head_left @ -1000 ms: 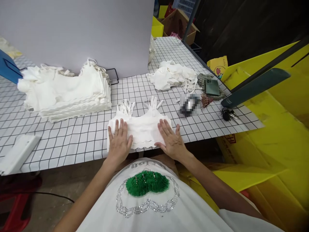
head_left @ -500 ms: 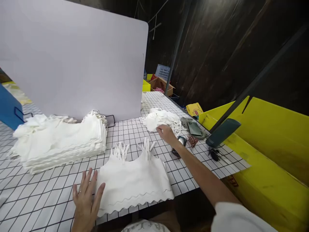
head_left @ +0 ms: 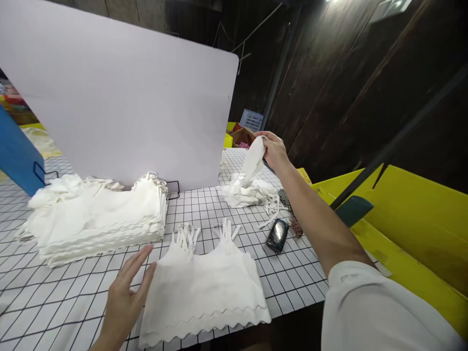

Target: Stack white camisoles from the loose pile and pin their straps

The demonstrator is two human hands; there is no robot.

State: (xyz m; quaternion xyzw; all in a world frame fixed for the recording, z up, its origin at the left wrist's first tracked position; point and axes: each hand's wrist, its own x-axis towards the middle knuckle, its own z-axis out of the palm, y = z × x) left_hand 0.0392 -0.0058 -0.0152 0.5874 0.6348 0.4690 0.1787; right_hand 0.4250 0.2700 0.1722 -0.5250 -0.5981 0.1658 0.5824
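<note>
My right hand [head_left: 273,148] pinches a white cloth piece [head_left: 253,158], lifted above a loose heap of white pieces [head_left: 241,192] with thin straps. The lower end of the lifted piece still meets the heap. My left hand [head_left: 126,297] is open, fingers apart and empty, beside the left edge of a flat stack of white camisole tops [head_left: 206,287]. Those tops have wavy hems toward me and straps pointing away. Further left lies a taller pile of similar white tops [head_left: 98,214].
A white upright panel [head_left: 120,97] stands behind the piles, with a blue panel [head_left: 18,146] at left. On the grid-patterned table [head_left: 292,287] lies a dark shiny packet [head_left: 278,236]. Yellow bins [head_left: 420,219] and a dark green bottle-like object [head_left: 353,210] are at right.
My right hand has risen from the heap, moving up and away with a white piece in its fingers. My left hand has turned slightly, still open by the stack.
</note>
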